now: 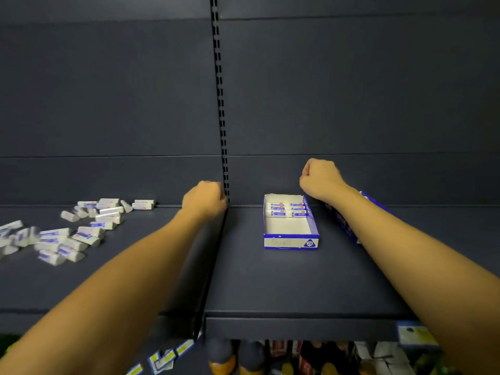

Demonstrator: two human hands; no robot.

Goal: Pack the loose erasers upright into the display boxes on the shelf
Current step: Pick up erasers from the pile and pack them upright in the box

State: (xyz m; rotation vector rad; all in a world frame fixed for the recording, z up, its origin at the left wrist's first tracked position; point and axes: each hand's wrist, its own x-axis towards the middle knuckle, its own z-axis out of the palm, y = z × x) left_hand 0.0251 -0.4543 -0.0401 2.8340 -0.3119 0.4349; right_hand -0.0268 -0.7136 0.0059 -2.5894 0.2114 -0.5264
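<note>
A blue and white display box [291, 240] stands on the right shelf, with several erasers [288, 209] packed upright at its far end. Many loose erasers [81, 231] in white and blue wrappers lie scattered on the left shelf. My left hand [204, 199] is curled into a fist near the slotted upright, between the pile and the box; nothing shows in it. My right hand [319, 178] hangs as a fist above the box's far right corner, its fingers hidden, with nothing visible in it. A second blue box [376, 205] lies partly hidden behind my right forearm.
The dark shelf [270, 280] has a slotted upright [220, 104] dividing left and right bays. Below the front edge are price labels [415, 334] and bottles [235, 358] on a lower shelf.
</note>
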